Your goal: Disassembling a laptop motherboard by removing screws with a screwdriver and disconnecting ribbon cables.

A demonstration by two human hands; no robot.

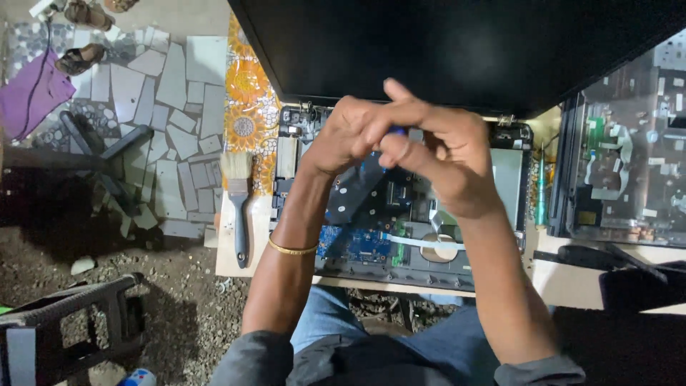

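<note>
Lap: sitting at 6 o'clock, blue jeans [336, 322] and grey sleeves nearest the lens, knees tucked under the low wooden board [572, 279].
Left hand [343, 136]: curling shut at centre frame, gripping the top of a blue-handled screwdriver [397, 131]; gold bangle [291, 249] riding on the wrist.
Right hand [446, 161]: closing round the same handle from 3 o'clock, index finger sticking out towards 12.
Screwdriver: mostly hiding between the two hands, shaft and tip not showing.
Opened laptop base [400, 243]: lying under the hands, blue circuit board [357, 243] and white ribbon cable [421, 243] exposed at 6 o'clock, lid [464, 43] tilting back at 12.
Risk, slipping: likely gouging the board or nicking the ribbon cable if the unseen tip jumps out of a screw head.
Risk, pressing: possibly stripping a screw, with both hands bearing down at once.
Risk, losing parts: any freed screw probably rolling off the board edge into the gravel [186, 300] at 8 o'clock.
Paintbrush [239, 207]: resting at 9 o'clock, well apart from the hands.
Green screwdriver [541, 193]: lying at 3 o'clock beside a second stripped laptop chassis [629, 143].
</note>
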